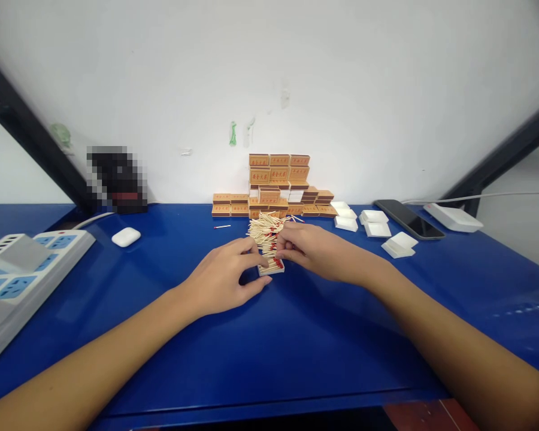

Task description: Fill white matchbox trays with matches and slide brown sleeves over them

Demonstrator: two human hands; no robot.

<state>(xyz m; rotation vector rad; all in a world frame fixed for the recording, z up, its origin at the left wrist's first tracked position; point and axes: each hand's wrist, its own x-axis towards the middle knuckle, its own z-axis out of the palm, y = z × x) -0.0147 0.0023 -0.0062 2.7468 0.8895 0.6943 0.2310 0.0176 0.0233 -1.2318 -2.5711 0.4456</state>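
Bracketing match tray mid-desk with left hand, with fingers part-open around 9 o'clock end, probably to stop sliding; cannot tell how firmly. Holding right hand at tray's 3 o'clock side, with fingers curled nearly closed; cannot tell if gripping a match. Next to match pile just beyond at 12, likely for short reach. Blocked farther toward 12 by matchbox stack, crowded toward 2 by white trays. Roomiest toward 6, across desk to front edge
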